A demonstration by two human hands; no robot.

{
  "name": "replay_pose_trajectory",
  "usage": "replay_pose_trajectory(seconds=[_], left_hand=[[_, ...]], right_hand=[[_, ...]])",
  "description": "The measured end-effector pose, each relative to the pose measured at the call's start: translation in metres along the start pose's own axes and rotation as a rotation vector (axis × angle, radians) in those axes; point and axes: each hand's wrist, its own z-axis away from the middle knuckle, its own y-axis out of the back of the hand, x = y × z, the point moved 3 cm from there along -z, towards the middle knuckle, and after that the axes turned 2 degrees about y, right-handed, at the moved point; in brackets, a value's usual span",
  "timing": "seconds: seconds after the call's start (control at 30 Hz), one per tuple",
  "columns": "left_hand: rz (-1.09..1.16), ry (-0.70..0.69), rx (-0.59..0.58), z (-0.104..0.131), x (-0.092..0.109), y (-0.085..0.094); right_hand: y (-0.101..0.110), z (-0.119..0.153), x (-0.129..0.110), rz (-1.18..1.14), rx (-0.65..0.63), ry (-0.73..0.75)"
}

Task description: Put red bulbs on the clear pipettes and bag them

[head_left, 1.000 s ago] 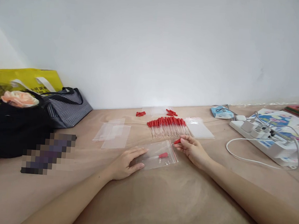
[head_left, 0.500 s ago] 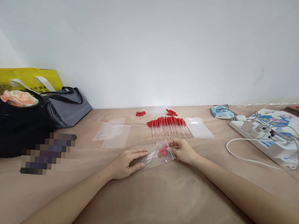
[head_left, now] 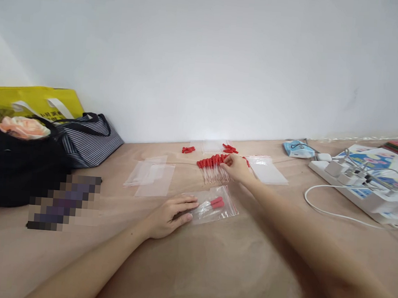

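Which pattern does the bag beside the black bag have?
Dark and white stripes on the bag, best seen in the head view.

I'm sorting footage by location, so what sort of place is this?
Probably a home or small-workshop tabletop: handbags beside a crowded power strip, with red-capped droppers and zip bags laid out.

Plain pale wall [head_left: 206, 62], brighter toward the middle; brownish, faintly glossy tabletop [head_left: 189, 277] against it
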Motion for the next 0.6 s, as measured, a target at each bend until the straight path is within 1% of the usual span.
replay_pose_trajectory(seconds=[0.03, 0.13, 0.27, 0.37, 0.6], left_hand=[[0.004, -0.001, 0.001, 0.0, 0.0, 0.0], [0.009, -0.013, 0.012, 0.001, 0.0, 0.001], [0.014, -0.021, 0.022, 0.002, 0.002, 0.001], [0.013, -0.012, 0.012, 0.001, 0.003, 0.001], [0.007, -0.022, 0.011, 0.001, 0.0, -0.001]], right_hand=[[-0.005, -0.01, -0.003, 0.062, 0.042, -0.023], [-0.024, -0.033, -0.01, 0.108, 0.089, -0.097], [-0.043, -0.049, -0.008, 0.111, 0.113, -0.181], [-0.048, -0.055, -0.002, 0.082, 0.115, -0.203], [-0.048, -0.063, 0.007, -0.026, 0.153, -0.237]])
